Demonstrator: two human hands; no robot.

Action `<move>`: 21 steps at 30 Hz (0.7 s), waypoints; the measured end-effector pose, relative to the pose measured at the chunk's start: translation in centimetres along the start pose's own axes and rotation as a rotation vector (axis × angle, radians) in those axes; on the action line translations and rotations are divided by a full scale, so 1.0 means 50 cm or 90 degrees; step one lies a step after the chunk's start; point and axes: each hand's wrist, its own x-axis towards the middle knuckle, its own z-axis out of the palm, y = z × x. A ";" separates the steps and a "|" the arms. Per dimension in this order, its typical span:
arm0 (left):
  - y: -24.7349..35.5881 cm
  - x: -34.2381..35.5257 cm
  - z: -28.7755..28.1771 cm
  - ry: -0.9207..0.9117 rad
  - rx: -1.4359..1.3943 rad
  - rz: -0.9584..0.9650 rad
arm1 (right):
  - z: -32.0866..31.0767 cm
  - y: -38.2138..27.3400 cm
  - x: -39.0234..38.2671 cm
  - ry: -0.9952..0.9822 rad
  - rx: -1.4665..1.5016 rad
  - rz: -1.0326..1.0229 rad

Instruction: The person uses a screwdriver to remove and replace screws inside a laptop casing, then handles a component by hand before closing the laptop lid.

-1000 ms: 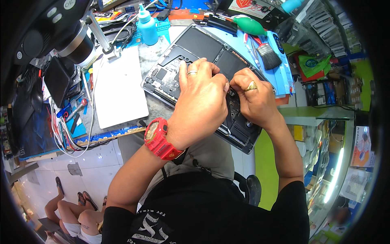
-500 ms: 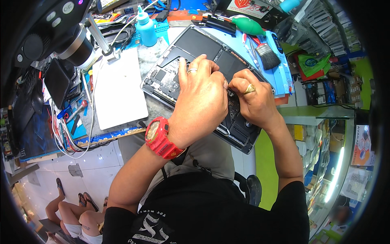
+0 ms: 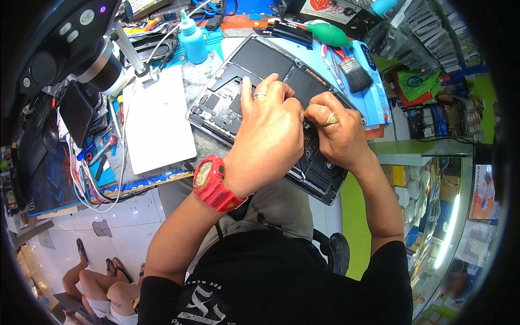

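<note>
One opened laptop (image 3: 302, 80) under left hand (image 3: 271, 130) and right hand (image 3: 342, 132), each grip unclear, white-lettered black shirt (image 3: 292, 279)

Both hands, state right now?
Left hand: fingers bent over the opened laptop; whether open or holding anything can't be told.
Right hand: fingers curled in at the laptop; grip hidden, can't tell.

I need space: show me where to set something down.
Bare: the white plate, right of the cables; the narrow grey bench strip between plate and open laptop. Crowded: laptop, under left hand and right hand; beyond it, brush and green blower.
</note>
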 end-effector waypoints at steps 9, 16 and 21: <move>-0.003 0.003 0.009 0.020 0.010 0.009 | -0.007 -0.008 -0.006 0.006 0.010 0.009; -0.006 0.004 0.009 0.026 0.002 0.007 | -0.003 -0.012 -0.004 0.047 0.020 -0.010; -0.006 -0.005 -0.010 0.003 0.066 -0.011 | 0.004 -0.012 -0.002 0.051 0.050 0.010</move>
